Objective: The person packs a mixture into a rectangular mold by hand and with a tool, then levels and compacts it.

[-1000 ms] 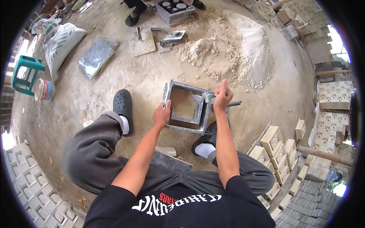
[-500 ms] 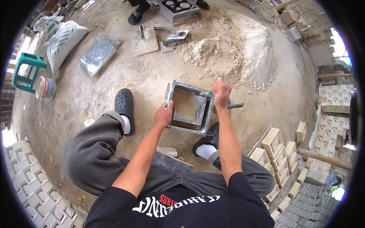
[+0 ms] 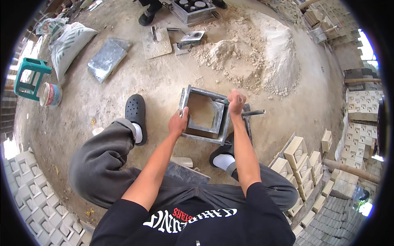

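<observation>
A square grey metal mould (image 3: 204, 138) with an inner frame stands on the ground between my feet, tan material showing in its opening. My left hand (image 3: 177, 122) is closed round its left wall. At its upper right corner, beside a small greenish piece (image 3: 223, 101), my right hand (image 3: 237, 102) makes a fist, slightly smeared by motion. Whatever lies inside that fist is hidden. Below it, a metal rod (image 3: 255, 112) sticks out to the right from the mould's side.
Heaped pale powder (image 3: 281, 61) lies beyond the mould. Trowels (image 3: 157, 43), metal plates (image 3: 107, 59), a sack (image 3: 69, 47), a green stool (image 3: 30, 78) and a bucket (image 3: 50, 94) are farther left. Cast blocks (image 3: 295, 151) stand at the right. Another person's foot (image 3: 150, 14) is at the back.
My right hand has shifted slightly down and left at the mould's corner. A dark bar beside the rod shows more now. My left hand keeps its hold.
</observation>
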